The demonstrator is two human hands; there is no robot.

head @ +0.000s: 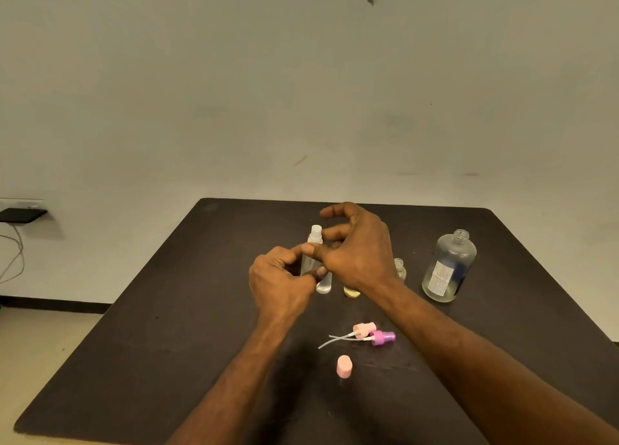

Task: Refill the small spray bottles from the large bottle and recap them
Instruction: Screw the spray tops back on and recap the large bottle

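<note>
A small clear spray bottle stands uncapped near the middle of the dark table. My left hand pinches its body between thumb and forefinger. My right hand hovers beside it, thumb lying across the bottle's front, the other fingers loosely curled and apart from it. The large clear bottle, labelled and uncapped, stands at the right. Behind my right wrist show the yellowish base of a small bottle and a small open glass neck. A pale pink spray head and a magenta spray head lie nearer me.
A pink cap stands on the table in front of the spray heads. A plain wall rises behind the table. At the far left a small shelf holds a dark device, with cables hanging below it.
</note>
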